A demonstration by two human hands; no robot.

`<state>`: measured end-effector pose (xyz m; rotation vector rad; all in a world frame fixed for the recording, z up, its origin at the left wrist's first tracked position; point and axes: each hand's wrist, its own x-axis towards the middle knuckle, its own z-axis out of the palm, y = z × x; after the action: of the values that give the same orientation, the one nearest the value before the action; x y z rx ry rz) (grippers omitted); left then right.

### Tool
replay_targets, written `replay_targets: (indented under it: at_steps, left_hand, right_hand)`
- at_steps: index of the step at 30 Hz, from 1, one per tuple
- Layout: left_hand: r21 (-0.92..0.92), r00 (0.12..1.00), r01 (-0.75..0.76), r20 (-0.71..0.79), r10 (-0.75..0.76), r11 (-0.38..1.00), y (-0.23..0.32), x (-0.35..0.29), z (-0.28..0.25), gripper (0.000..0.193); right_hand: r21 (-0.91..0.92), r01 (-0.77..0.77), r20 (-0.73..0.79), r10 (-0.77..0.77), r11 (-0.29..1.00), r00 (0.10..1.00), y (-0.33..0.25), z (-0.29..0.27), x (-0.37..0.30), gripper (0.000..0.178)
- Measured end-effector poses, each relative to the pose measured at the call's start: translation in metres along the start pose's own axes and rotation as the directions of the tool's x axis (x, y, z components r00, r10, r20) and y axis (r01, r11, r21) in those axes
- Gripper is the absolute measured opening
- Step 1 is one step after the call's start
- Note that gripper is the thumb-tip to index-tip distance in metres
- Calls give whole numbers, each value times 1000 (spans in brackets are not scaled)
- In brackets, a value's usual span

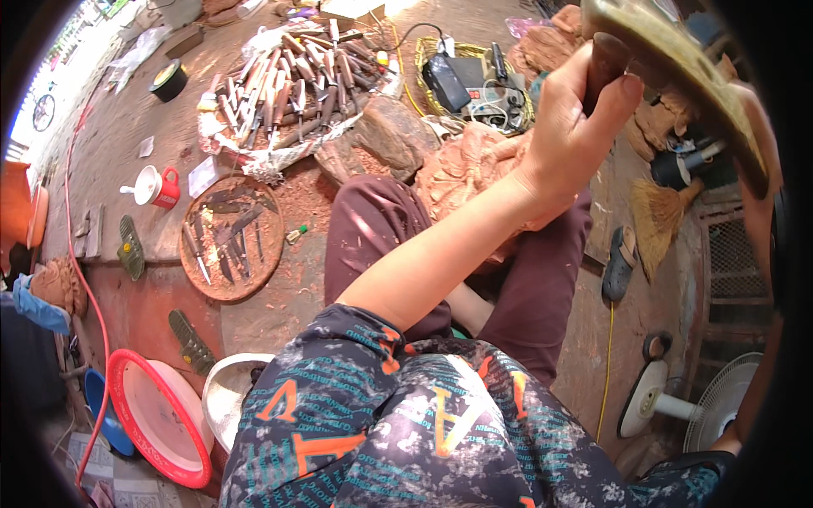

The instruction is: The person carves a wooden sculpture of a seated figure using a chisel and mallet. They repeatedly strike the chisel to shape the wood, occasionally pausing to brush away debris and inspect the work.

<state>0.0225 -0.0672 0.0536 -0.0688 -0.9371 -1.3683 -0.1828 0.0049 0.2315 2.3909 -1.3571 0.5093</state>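
Observation:
My left hand is raised above my lap, its fingers wrapped round a wooden-handled tool. Only the dark brown handle shows; my grip hides the other end. A large, curved, yellowish-brown object, worn and blurred, looms close at the upper right. My right forearm is bent upward at the right rim, near this curved object. The fingers of that hand are hidden. Between my knees rests a reddish-brown carved wood piece with relief work, partly covered by my left arm.
Many wooden-handled chisels lie heaped at the far left. Carving blades lie on a round wooden board, beside a red mug. A cable-filled yellow basket stands beyond the carving. A fan, clog and broom are right; basins are lower left.

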Motion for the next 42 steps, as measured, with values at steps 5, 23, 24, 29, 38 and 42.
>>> replay_targets:
  at_steps: [5, 23, 24, 29, 38, 42]
  left_hand:
    - [-192, 929, -177, -355, 100, 965, 35, 12, -85, 41]
    - [404, 943, 166, -331, 25, -899, 76, 3, -413, 33]
    - [441, 961, 207, -260, 96, -873, 72, 9, -430, 30]
    - [372, 784, 157, -611, -113, -915, 49, 35, -426, 32]
    - [164, 455, 684, -857, -240, 711, 128, 16, -552, 9]
    - [266, 779, 517, -540, -318, 814, 109, -28, -308, 41]
  right_hand:
    - [97, -98, 191, 78, 990, 978, -62, 50, -13, 47]
    - [483, -749, 842, 475, -454, 255, -146, 161, -214, 54]
    - [474, -738, 851, 466, -480, 243, -147, 160, -218, 53]
    - [449, -705, 872, 443, -550, 209, -154, 148, -218, 51]
    - [510, -712, 846, 431, -482, 314, -160, 146, -252, 60]
    - [540, -807, 741, 590, -238, 321, -162, 145, -257, 56]
